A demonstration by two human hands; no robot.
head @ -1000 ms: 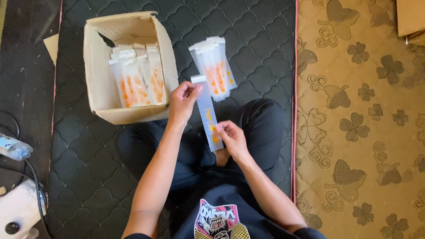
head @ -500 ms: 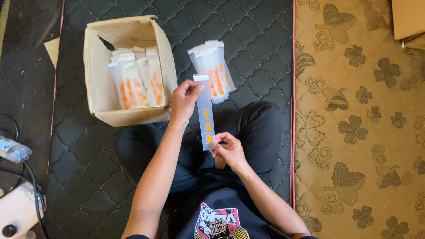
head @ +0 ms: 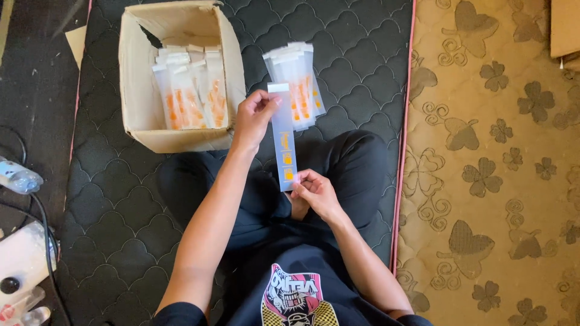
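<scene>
The left hand (head: 254,115) is pinching the upper end of a long, narrow frosted plastic sleeve (head: 283,136), with thumb and fingertips closed on its white top flap. The right hand (head: 314,192) is gripping the lower end of the same sleeve, fingers curled shut around the bottom edge near two small orange marks. The sleeve is being held nearly upright between both hands, stretched above the person's lap and black trousers (head: 350,169). Just beyond the left hand, a loose pile of similar sleeves (head: 297,81) with orange print is lying fanned out on the dark quilted mat (head: 356,54). To its left, an open cardboard box (head: 140,102) is standing on the mat, holding more such sleeves (head: 190,90) propped on end. A patterned tan mattress (head: 495,151) is lying alongside the mat on the right. A clear plastic bottle (head: 18,176) and a black cable (head: 43,223) are lying at the far left.
</scene>
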